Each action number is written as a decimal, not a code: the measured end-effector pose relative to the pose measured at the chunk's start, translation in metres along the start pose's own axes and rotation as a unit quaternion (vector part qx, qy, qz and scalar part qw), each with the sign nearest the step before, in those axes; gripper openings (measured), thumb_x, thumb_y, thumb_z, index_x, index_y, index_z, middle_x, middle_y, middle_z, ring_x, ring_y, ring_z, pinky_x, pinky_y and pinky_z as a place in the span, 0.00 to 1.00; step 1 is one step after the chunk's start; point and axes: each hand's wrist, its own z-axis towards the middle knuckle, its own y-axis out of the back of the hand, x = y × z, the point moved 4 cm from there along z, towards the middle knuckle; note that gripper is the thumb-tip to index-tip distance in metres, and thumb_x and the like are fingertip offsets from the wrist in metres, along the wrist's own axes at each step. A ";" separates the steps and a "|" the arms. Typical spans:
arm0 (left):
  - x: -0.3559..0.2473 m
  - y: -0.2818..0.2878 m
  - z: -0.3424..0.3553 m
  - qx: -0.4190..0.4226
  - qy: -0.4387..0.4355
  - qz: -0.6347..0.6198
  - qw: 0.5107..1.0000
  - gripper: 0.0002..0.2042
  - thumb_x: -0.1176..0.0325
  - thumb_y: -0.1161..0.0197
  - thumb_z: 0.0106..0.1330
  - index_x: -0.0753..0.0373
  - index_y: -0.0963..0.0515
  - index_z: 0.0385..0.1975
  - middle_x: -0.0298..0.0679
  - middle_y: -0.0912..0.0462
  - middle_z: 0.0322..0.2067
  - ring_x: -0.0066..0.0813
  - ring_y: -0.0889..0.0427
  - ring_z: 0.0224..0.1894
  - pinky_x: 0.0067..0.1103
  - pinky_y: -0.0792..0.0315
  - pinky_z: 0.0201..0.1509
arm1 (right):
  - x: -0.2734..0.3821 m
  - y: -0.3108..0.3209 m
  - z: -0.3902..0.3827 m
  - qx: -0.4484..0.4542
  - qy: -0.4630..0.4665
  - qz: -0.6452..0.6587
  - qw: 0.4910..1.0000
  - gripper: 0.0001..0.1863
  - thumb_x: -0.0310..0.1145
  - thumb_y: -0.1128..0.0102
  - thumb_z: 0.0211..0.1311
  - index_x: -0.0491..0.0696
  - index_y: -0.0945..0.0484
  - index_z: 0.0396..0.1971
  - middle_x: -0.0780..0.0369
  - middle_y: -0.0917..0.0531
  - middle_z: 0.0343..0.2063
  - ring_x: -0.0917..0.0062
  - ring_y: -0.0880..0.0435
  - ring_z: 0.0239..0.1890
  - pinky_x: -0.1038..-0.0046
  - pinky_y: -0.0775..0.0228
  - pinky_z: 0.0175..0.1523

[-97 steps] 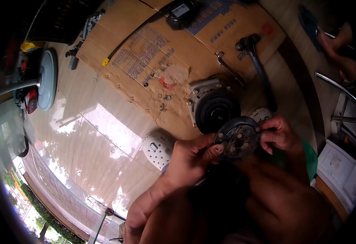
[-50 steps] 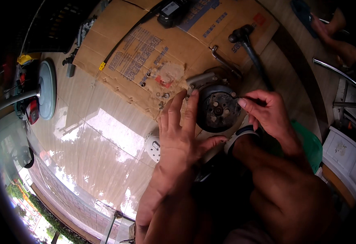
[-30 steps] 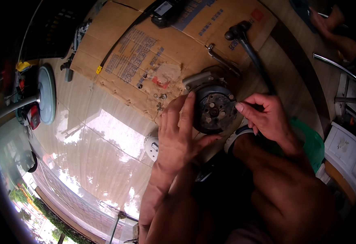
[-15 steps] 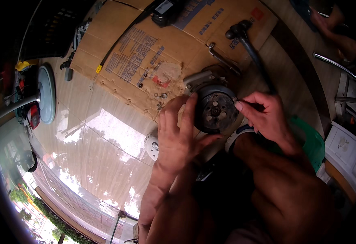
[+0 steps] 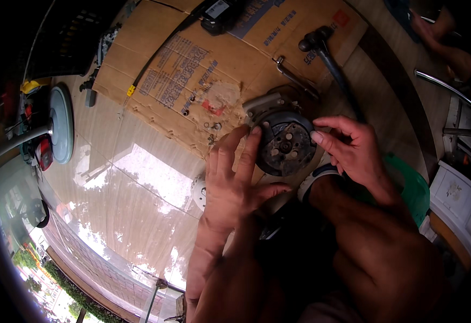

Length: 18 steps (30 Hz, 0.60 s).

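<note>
A dark round plate with several bolt heads (image 5: 294, 152) lies face up on the black pulley end of a metal compressor (image 5: 262, 103), at the cardboard's lower edge. My left hand (image 5: 231, 172) curves round the left side of this assembly, fingertips on its rim and thumb below it. At the plate's right edge my right hand (image 5: 348, 148) is pinched closed on the rim. Above the compressor lie an angled metal wrench (image 5: 294, 78) and a black hammer (image 5: 332, 67). Small bolts (image 5: 213, 125) rest on the cardboard to the left.
Cardboard (image 5: 127, 54) bears a black cabled device (image 5: 219, 16). A grey-blue disc on a post (image 5: 61, 124) and a black crate (image 5: 65, 35) stand left. Right are another person's bare foot (image 5: 429, 29), chrome tubing (image 5: 451, 91), a green plastic object (image 5: 416, 183) and white box (image 5: 451, 196).
The plate, held below the compressor 3.2 seconds ago, now sits over its pulley. My left hand moved up beside it. In the last second the plate has turned slightly.
</note>
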 end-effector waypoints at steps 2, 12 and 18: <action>-0.005 -0.003 0.002 0.009 0.001 0.048 0.999 0.47 0.45 0.22 0.47 0.62 0.30 0.68 0.49 0.27 0.61 0.51 0.25 0.58 0.40 0.27 0.59 | -0.002 0.000 0.002 0.008 0.046 -0.062 0.997 0.09 0.31 0.31 0.69 0.40 0.17 0.37 0.68 0.19 0.22 0.92 0.26 0.17 0.83 0.40 0.17; 0.000 -0.003 0.001 0.000 -0.003 0.045 0.999 0.47 0.47 0.22 0.48 0.63 0.30 0.68 0.48 0.28 0.60 0.51 0.26 0.57 0.41 0.28 0.59 | -0.007 0.004 0.000 0.028 0.065 -0.079 0.994 0.09 0.29 0.32 0.69 0.40 0.19 0.31 0.68 0.21 0.16 0.91 0.28 0.14 0.82 0.41 0.17; 0.005 0.006 0.002 0.007 -0.002 0.016 1.000 0.44 0.50 0.22 0.48 0.63 0.28 0.66 0.44 0.24 0.57 0.47 0.23 0.56 0.37 0.25 0.59 | -0.005 0.004 -0.003 0.061 -0.036 -0.032 0.997 0.12 0.32 0.33 0.70 0.41 0.20 0.29 0.68 0.23 0.14 0.90 0.28 0.12 0.83 0.42 0.14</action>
